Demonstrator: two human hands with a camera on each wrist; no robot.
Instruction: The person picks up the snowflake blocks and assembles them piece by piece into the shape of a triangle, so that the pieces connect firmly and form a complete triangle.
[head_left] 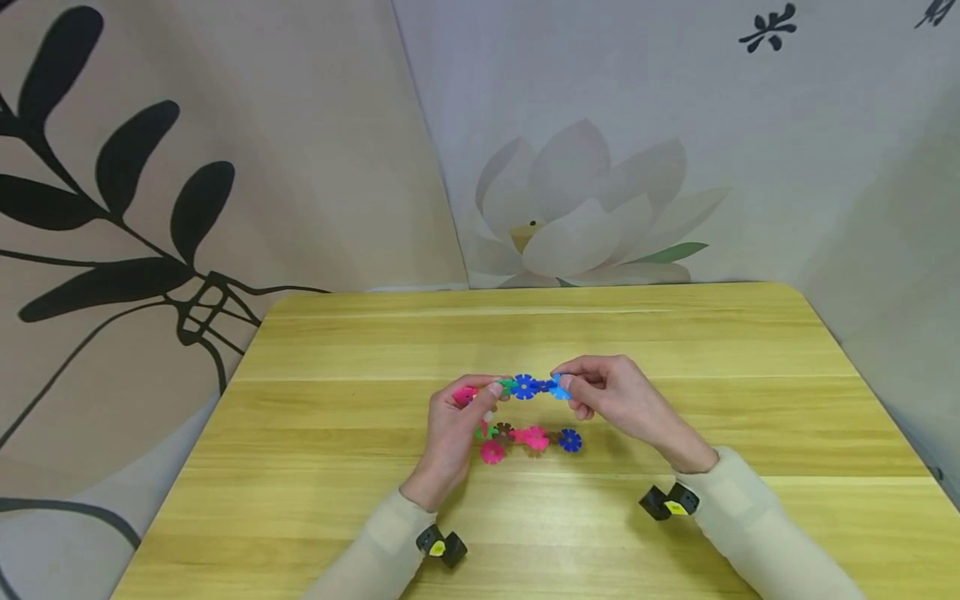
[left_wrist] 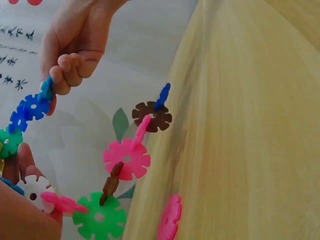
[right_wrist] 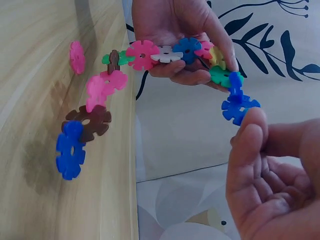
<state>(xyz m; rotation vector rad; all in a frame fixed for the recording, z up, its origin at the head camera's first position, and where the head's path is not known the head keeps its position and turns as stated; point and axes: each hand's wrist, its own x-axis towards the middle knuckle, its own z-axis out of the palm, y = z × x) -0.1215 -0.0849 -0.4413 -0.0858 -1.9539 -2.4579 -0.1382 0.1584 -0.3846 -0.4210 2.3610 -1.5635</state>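
Slotted plastic flower discs are joined into a long chain (right_wrist: 142,55). My left hand (head_left: 450,437) holds the chain near a green disc (right_wrist: 220,77), thumb on top; pink, white and blue discs lie across its fingers in the right wrist view. My right hand (head_left: 626,398) pinches a light blue disc (head_left: 559,387) at one end, beside dark blue discs (head_left: 524,387). The chain's other part hangs below the left hand, through a green disc (left_wrist: 99,216), a pink disc (left_wrist: 126,159) and a brown disc (left_wrist: 151,117) to a dark blue end disc (right_wrist: 70,150).
One separate pink disc (head_left: 492,452) lies on the wooden table (head_left: 300,467), under the hanging part. Behind the table's far edge stands a wall (head_left: 337,167) with printed leaves and a flower. Small black cameras (head_left: 669,502) are strapped to both wrists.
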